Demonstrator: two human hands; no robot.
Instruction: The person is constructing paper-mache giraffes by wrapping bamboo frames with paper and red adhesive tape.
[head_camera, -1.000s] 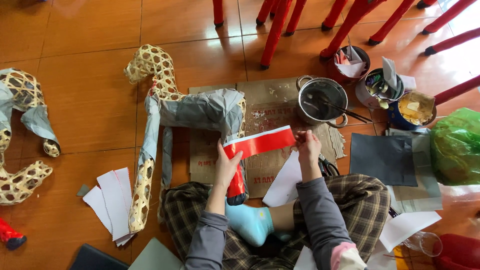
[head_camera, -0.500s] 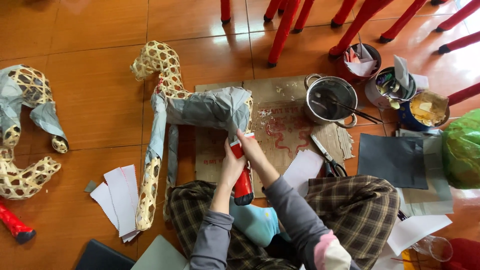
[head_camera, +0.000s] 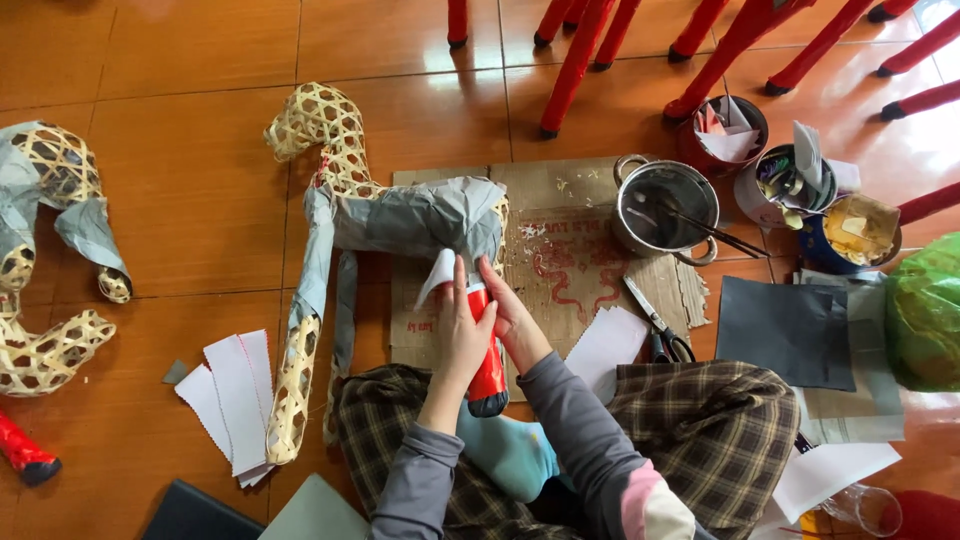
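we wrap both hands, left hand (head_camera: 462, 335) and right hand (head_camera: 512, 318), around the red leg (head_camera: 487, 350), fingers apparently pressing red paper (head_camera: 478, 300) flat against it.

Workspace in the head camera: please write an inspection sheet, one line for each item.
Surface: glossy brown tiled floor, with a flat cardboard sheet laid on it.
Job's things: woven bamboo animal frame, partly covered in grey paper; its red leg lies between both hands, with a white paper strip at its top.
Clutter: metal pot, scissors, white paper strips, dark sheet, cans, green bag, second bamboo frame.
Grippers: left hand and right hand both press on the red leg.
Cables: nothing seen.
Surroundings: red chair legs at the top.
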